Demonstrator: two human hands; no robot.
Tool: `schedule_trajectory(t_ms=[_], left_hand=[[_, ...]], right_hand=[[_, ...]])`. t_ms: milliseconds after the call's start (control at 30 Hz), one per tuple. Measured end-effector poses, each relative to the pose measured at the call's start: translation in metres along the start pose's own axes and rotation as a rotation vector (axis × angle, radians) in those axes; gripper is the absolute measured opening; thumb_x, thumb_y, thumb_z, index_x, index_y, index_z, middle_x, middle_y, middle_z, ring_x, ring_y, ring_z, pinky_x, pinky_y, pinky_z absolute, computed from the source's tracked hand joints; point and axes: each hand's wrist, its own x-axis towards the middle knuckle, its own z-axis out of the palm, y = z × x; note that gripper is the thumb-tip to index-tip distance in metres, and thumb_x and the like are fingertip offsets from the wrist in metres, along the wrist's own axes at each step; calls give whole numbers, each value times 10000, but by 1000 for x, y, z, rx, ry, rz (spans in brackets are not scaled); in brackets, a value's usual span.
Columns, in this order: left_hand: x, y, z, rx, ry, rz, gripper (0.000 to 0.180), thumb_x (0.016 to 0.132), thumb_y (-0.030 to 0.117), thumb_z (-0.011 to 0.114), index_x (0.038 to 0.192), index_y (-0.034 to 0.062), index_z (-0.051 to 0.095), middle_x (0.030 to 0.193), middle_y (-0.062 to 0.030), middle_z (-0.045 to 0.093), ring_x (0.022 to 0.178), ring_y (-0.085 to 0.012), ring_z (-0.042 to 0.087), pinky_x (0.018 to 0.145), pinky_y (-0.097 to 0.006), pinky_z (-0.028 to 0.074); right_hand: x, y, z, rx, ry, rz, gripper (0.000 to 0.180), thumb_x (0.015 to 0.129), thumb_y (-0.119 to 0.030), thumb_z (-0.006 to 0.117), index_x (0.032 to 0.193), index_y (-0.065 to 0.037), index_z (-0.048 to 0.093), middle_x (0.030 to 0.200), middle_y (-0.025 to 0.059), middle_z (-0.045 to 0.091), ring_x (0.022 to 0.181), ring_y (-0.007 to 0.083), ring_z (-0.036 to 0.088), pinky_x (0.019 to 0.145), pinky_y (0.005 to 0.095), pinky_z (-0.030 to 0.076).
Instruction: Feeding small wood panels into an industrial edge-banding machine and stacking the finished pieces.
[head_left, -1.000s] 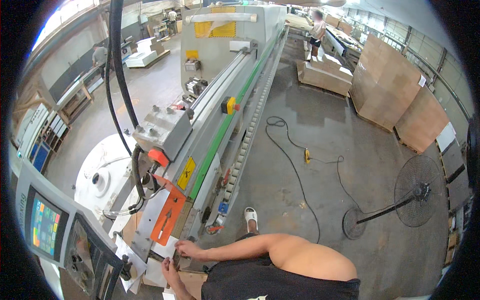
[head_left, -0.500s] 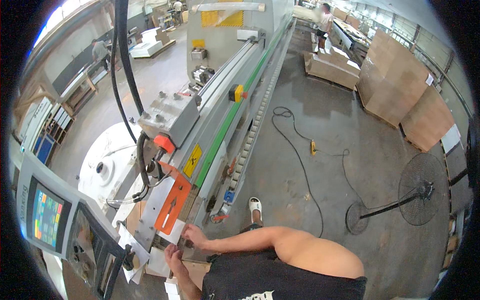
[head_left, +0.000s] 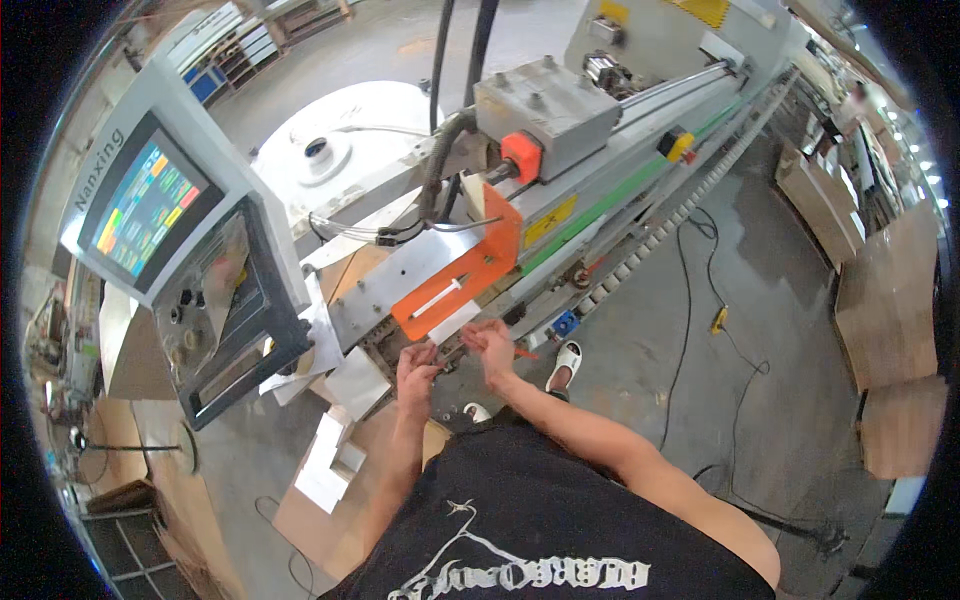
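Observation:
A small white panel (head_left: 453, 324) pokes out from under the orange guard (head_left: 462, 285), at the near end of a long machine. My right hand (head_left: 489, 350) is at the panel's near edge, fingers bent and thumb pinched toward them; they appear to grip that edge. Just left of it, my left hand (head_left: 416, 374) is raised by the panel's corner with its fingers curled in. Whatever lies between those left fingertips is too small to make out. The panel's far part is hidden beneath the guard.
Left stands a control console (head_left: 150, 205) with a lit screen. White pieces (head_left: 323, 465) lie on a brown board (head_left: 312, 525) below. A grey motor housing (head_left: 548, 108) tops the machine. A black cable (head_left: 684, 330) crosses the floor at right, near stacked brown boards (head_left: 885, 300).
The whole view has turned toward the console, so the machine appears farther right. Both hands stay near the white panel's end, the left one raised nearer to it.

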Motion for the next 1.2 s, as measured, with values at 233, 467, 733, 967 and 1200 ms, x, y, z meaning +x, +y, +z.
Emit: schedule_trajectory(t_ms=[233, 467, 733, 967, 1200], left_hand=[[18, -5, 31, -77, -43, -59, 514, 735, -114, 456, 1229, 29, 437, 1388, -177, 448, 1323, -299, 411, 1027, -437, 414], [44, -13, 76, -142, -153, -64, 586, 758, -96, 455, 1323, 15, 345, 1441, -203, 373, 1386, -327, 323, 1026, -447, 416], [62, -26, 123, -108, -278, -115, 526, 830, -59, 455, 1341, 11, 356, 1449, -172, 381, 1322, -307, 407, 975, -434, 458], [-10, 6, 70, 339, -369, -111, 305, 904, 67, 541, 1199, -7, 515, 1168, -132, 626, 1064, -226, 607, 893, -327, 491], [-94, 44, -45, 644, 408, 138, 239, 903, 172, 597, 1073, 4, 586, 928, -101, 672, 851, -184, 649, 749, -306, 519]], right_hand=[[15, -25, -12, 73, 63, -62, 120, 811, -1, 417, 926, -32, 431, 1047, 202, 603, 1003, 329, 631, 922, 449, 500], [44, -57, -37, 105, 101, -144, 134, 807, -7, 414, 934, -43, 436, 1071, 193, 608, 1003, 322, 630, 915, 442, 503], [93, -95, -66, 76, 55, -176, 166, 794, 14, 462, 949, -46, 463, 1085, 170, 612, 953, 297, 631, 859, 431, 523], [61, -114, -84, -181, 97, -51, 120, 853, -51, 520, 954, -60, 584, 917, 101, 663, 846, 177, 648, 759, 369, 539], [-33, -2, 0, -666, -550, 194, 201, 852, -69, 536, 1040, -35, 596, 944, 110, 663, 865, 184, 637, 713, 307, 535]])
